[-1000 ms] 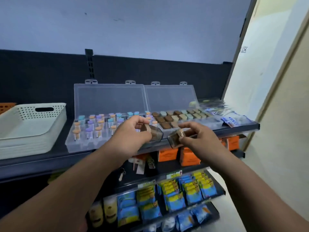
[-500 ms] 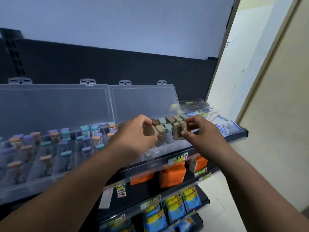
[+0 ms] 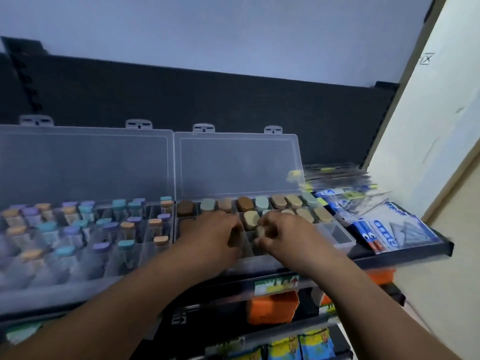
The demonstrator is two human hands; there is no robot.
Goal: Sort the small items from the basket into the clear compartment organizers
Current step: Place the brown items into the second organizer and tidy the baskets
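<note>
Nearest us, below the working shelf, sit orange packs (image 3: pixel 270 306) and blue-and-yellow packets (image 3: pixel 285 349); they play no part in this task. Above them our forearms reach in to the right organizer (image 3: pixel 345 241), a clear box with its lid tipped back.

Our left hand (image 3: pixel 210 235) hangs over the box's front compartments with its fingers curled downward. We cannot tell whether it holds anything. Our right hand (image 3: pixel 288 236) is just beside it, thumb and fingers pinched on a tan-capped piece (image 3: pixel 260 231). The piece is held low over the middle row, next to a seated piece of similar colour.

We judge the step in hand to be placing: the piece is at the box but not yet let go. The next move calls for lowering it upright into a free cell and loosening the pinch. The cell walls stand close, so we want a straight descent that knocks no neighbours.

Behind the hands, capped pieces (image 3: pixel 262 203) in brown, tan and pale green fill the back row. To the left, the left organizer (image 3: pixel 78 271) holds vials with orange, purple and teal caps. Blue packets (image 3: pixel 389 229) lie at the shelf's right end. The basket is out of view, so we cannot say what remains to sort.
</note>
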